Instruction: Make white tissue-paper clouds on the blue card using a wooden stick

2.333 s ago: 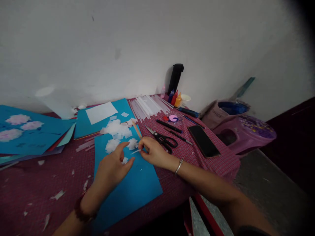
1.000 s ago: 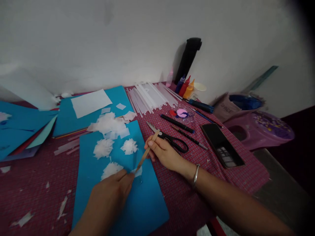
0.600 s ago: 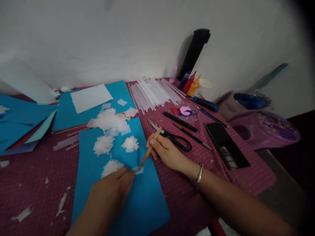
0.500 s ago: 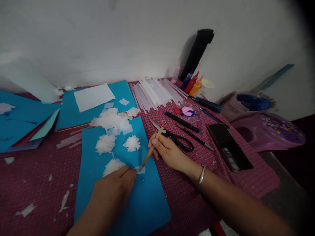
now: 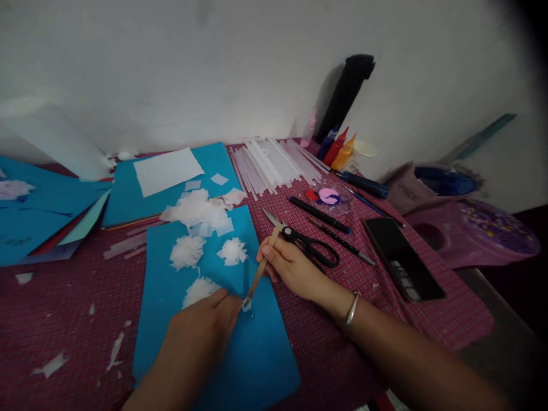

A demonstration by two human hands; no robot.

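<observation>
My right hand [image 5: 289, 265] is closed around a flat wooden craft stick [image 5: 260, 275], which slants down to the blue sheet [image 5: 252, 365]. At its lower tip sits a small white tissue paper piece [image 5: 247, 305], bunched up against the wood. My left hand [image 5: 205, 325] is closed in a pinch at that paper, its fingertips partly hidden. Beside and partly behind the left hand is a fluffy white paper tuft [image 5: 201, 291]. Two more tufts, one on the left [image 5: 187, 252] and one on the right [image 5: 232, 251], lie higher on the sheet. A clear wet-looking spot shows beside the stick tip.
Loose tissue squares [image 5: 197, 208] are heaped at the sheet's top. Black-handled scissors [image 5: 314, 248] lie just beyond my right hand, near pens [image 5: 319, 214] and a phone [image 5: 405, 260]. Paper strips [image 5: 274, 165] and paint bottles [image 5: 336, 148] stand toward the wall.
The tissue piece, flat under the stick tip before, is now folded up around it by my left fingers. The whole view has shifted slightly.
</observation>
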